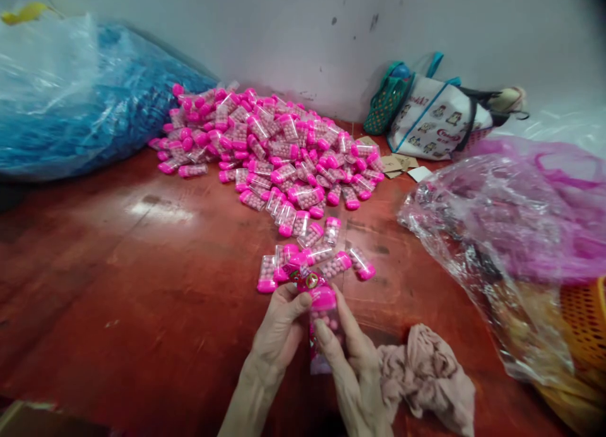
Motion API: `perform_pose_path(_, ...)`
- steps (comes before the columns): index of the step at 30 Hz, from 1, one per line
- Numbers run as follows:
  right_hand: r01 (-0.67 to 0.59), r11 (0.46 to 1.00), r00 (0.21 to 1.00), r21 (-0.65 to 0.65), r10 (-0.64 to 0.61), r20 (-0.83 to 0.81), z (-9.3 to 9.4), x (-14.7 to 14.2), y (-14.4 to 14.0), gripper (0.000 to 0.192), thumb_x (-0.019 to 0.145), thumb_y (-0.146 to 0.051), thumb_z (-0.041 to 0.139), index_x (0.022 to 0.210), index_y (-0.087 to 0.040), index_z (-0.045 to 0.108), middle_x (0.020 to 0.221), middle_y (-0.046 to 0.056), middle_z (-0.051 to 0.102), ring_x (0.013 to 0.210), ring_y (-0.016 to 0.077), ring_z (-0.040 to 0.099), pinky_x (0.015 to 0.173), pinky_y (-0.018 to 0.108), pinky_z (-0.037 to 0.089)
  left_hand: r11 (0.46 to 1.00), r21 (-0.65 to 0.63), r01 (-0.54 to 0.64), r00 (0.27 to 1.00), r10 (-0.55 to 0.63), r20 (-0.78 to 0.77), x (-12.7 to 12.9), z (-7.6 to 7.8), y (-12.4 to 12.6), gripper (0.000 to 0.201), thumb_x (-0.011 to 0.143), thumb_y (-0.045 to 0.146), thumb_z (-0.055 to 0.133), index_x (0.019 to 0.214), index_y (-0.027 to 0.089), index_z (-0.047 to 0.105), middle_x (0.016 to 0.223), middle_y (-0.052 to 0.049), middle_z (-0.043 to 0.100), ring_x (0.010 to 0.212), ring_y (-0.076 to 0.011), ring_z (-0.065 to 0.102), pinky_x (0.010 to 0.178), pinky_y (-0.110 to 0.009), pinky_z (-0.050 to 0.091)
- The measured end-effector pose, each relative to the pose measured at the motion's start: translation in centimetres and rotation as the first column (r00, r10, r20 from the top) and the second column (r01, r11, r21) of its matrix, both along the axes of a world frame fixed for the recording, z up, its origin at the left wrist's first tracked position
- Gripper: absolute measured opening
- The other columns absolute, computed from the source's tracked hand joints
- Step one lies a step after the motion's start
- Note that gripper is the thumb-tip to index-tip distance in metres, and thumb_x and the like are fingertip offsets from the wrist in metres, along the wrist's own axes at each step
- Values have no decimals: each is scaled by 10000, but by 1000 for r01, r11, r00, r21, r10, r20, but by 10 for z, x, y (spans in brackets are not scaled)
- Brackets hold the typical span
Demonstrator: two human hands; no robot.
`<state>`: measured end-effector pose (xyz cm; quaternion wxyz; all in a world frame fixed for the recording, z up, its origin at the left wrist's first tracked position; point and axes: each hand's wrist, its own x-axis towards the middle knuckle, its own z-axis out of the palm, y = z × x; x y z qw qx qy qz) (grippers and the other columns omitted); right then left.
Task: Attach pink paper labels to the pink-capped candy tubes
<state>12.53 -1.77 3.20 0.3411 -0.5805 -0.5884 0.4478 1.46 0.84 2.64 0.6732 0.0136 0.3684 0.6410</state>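
In front of me I hold a small clear candy bottle [326, 318] with a pink cap and pink balls inside, cap end pointing away. My right hand [353, 355] grips its body, thumb across the front. Fingers of my left hand [281, 320] pinch beside the cap at a shiny printed wrapper [307, 278], whose dark pink print also shows along the bottle's left side. How far the wrapper surrounds the bottle is hidden by my fingers. Just beyond my hands lie several loose candy bottles [267, 273] of the same kind.
A big heap of candy bottles [279, 146] lies against the wall on the red surface [142, 285]. Blue plastic-wrapped goods [95, 102] are at left. A crumpled cloth [433, 377], clear and pink plastic bags [502, 216], an orange basket [584, 317] and a white tote [426, 118] are at right.
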Motion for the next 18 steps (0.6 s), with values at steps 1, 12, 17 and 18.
perform_pose_path(1,4,1000,1000,-11,-4,-14,0,0,0,503,852,-346,502,1324,-199,410,991,50,687,826,192,666,715,261,541,1000,-13,-4,1000,4,13,-1,-2,-1,277,464,191,827,686,146,668,623,-10,684,535,-160,628,605,-304,532)
perform_pose_path(12,-115,938,990,326,83,111,-6,-8,2,508,898,-191,404,1380,-103,270,1134,131,622,897,187,652,759,265,524,987,60,-148,989,148,1,6,0,1,185,574,195,774,742,158,706,688,-20,709,622,-143,644,718,-280,516)
perform_pose_path(17,-97,995,992,30,99,-78,-8,-5,4,483,894,-271,441,1360,-198,333,1168,62,612,992,183,615,840,275,496,987,55,-149,987,152,-49,2,-2,2,197,543,165,788,723,163,709,675,-17,710,607,-143,641,701,-273,517)
perform_pose_path(18,-91,996,991,-15,89,-101,-7,-3,6,475,886,-296,455,1345,-209,365,1169,55,611,1017,195,601,858,294,490,986,61,-155,986,158,-55,2,-2,2,196,542,178,790,720,165,710,672,-18,710,615,-150,644,694,-274,518)
